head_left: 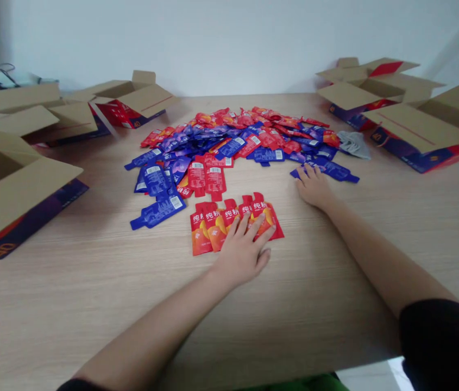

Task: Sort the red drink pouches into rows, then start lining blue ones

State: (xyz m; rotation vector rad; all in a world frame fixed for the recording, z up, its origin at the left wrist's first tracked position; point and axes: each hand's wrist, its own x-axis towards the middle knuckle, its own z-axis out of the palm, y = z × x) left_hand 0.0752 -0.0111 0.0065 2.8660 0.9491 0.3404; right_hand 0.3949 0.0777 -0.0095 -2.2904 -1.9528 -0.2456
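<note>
Several red pouches [201, 233] with orange fruit pictures lie overlapped in a row, front sides up, near the middle of the table. My left hand [242, 252] rests on the right part of this row with fingers spread. At the right end of the big heap, my right hand [313, 186] touches a blue pouch [337, 171], its fingers stretched out over the pouch's left part. Behind both hands spreads the heap of red and blue pouches [229, 136]. Two red pouches [215, 179] lie back side up at its front, and a blue pouch [159, 212] lies apart to the left.
Open cardboard boxes stand on both sides: a near-left box [21, 201], boxes behind it [131, 103], a right box [428, 136] and one at the back right [359, 103]. A clear plastic bag [353, 144] with pale contents sits beside the heap. A wall rises behind the wooden table [90, 304].
</note>
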